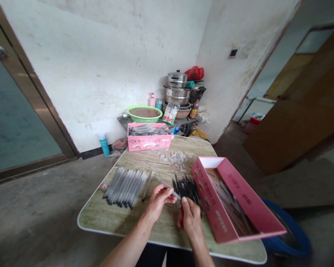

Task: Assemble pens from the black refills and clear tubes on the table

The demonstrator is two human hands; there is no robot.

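Observation:
Between my two hands, over the front middle of the table, is a translucent pen barrel [165,184]. My left hand [159,200] pinches it near its middle. The fingertips of my right hand [189,215] are closed at its lower right end. Left of my hands lies a row of assembled pens [125,187] with black tips, and a single pen [148,186] rests beside the row. A heap of black pen parts [187,187] spreads just beyond my right hand. Small whitish pieces [176,158] are scattered farther back.
A pink box [149,144] full of pens stands at the table's back edge. Another pink box [215,211], holding translucent barrels, lies along the right side. Behind the table [100,218], a low shelf carries a green basin [144,119] and stacked pots [178,94].

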